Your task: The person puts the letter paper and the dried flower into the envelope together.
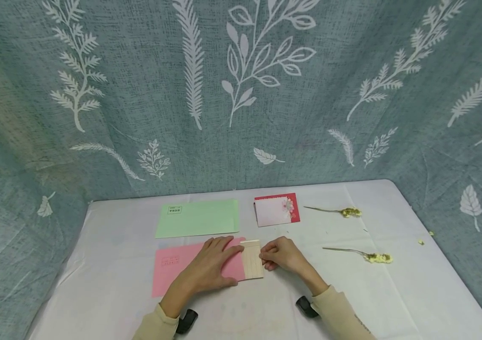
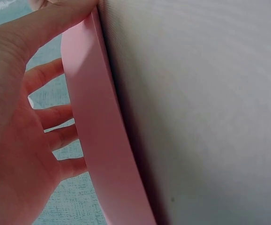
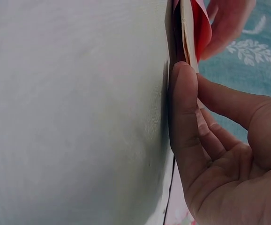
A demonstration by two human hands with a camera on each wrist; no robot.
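Note:
A pink envelope (image 1: 181, 264) lies flat on the white table, and my left hand (image 1: 212, 267) rests over its right part with spread fingers. In the left wrist view the fingertips touch the pink envelope (image 2: 95, 117), with the thumb at its near edge. Out of the envelope's right end sticks a cream sheet with faint lines (image 1: 252, 259), seemingly folded; the rest of it is hidden inside. My right hand (image 1: 281, 255) pinches the sheet's right edge between thumb and forefinger. The right wrist view shows this cream sheet (image 3: 187, 37) edge-on, between the pink sides of the envelope.
Behind the pink envelope lies a green envelope (image 1: 198, 219). A red and white floral card (image 1: 272, 211) is to its right. Two thin stems with yellow flower heads, one farther back (image 1: 349, 212) and one nearer (image 1: 376, 258), lie at the right. A patterned teal curtain (image 1: 139, 94) hangs behind the table.

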